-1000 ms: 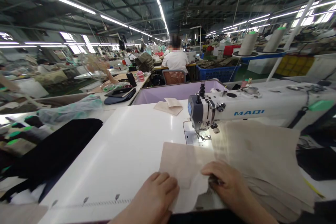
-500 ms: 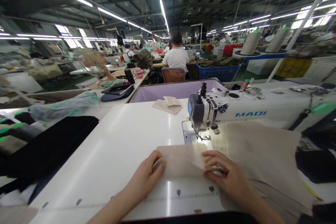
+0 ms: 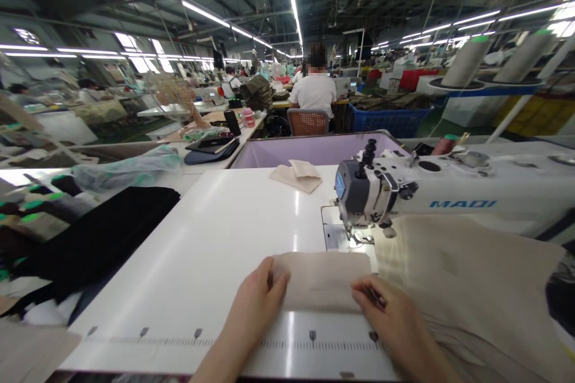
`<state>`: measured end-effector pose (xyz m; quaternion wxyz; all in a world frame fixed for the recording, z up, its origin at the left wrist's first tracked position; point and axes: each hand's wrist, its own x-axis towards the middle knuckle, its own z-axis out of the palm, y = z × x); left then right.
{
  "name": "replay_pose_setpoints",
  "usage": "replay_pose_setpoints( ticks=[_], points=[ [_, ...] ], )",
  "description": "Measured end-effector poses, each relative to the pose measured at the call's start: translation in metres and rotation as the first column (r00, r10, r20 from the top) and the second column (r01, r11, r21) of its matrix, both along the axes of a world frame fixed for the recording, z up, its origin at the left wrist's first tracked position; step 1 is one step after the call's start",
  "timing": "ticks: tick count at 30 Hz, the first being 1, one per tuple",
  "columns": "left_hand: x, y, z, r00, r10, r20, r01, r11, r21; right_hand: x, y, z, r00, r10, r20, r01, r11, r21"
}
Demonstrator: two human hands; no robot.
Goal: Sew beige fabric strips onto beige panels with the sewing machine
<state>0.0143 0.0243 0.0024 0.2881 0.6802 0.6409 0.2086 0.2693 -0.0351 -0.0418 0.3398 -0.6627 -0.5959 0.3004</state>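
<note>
A beige fabric piece lies on the white table, just in front of the sewing machine's needle area. My left hand grips its left edge between thumb and fingers. At the right edge my right hand pinches the cloth, fingers curled in. The machine head stands beyond the fabric, to the right. A larger beige cloth is spread under the machine arm, right of my right hand. Behind, a small folded beige piece rests near the table's far edge.
Black cloth and thread cones are at the left. A printed ruler scale runs along the table's front. Beyond the table are a lilac-lined bin and a seated person facing away.
The view has shifted, so the scene sits farther right at the machine side. My right hand's fingers have drawn closer together on the fabric's right edge, and the piece looks flatter.
</note>
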Motion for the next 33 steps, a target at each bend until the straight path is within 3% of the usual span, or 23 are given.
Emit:
replay_pose_setpoints(
  ticks=[4,10,16,24,33],
  points=[
    [-0.004,-0.015,-0.003,0.984,0.06,0.168,-0.05,0.997,-0.063,0.003,-0.002,-0.001,1.0,-0.017,0.02,0.017,1.0,-0.009],
    [0.0,-0.027,-0.009,0.979,0.183,0.088,-0.18,0.983,-0.041,0.009,-0.005,-0.009,1.0,0.019,0.01,-0.019,0.999,-0.036],
    [0.003,-0.027,-0.009,0.985,0.169,0.04,-0.167,0.985,-0.045,0.016,-0.008,-0.016,0.998,0.006,0.064,-0.002,0.998,-0.059],
    [0.0,-0.024,-0.016,0.987,0.146,0.066,-0.147,0.989,0.012,0.019,-0.003,-0.01,0.996,0.039,0.082,-0.034,0.998,-0.059],
    [-0.001,-0.023,-0.014,0.986,0.155,0.062,-0.156,0.988,0.006,0.021,-0.004,-0.008,0.999,0.03,0.044,-0.025,0.994,-0.103]
  ],
)
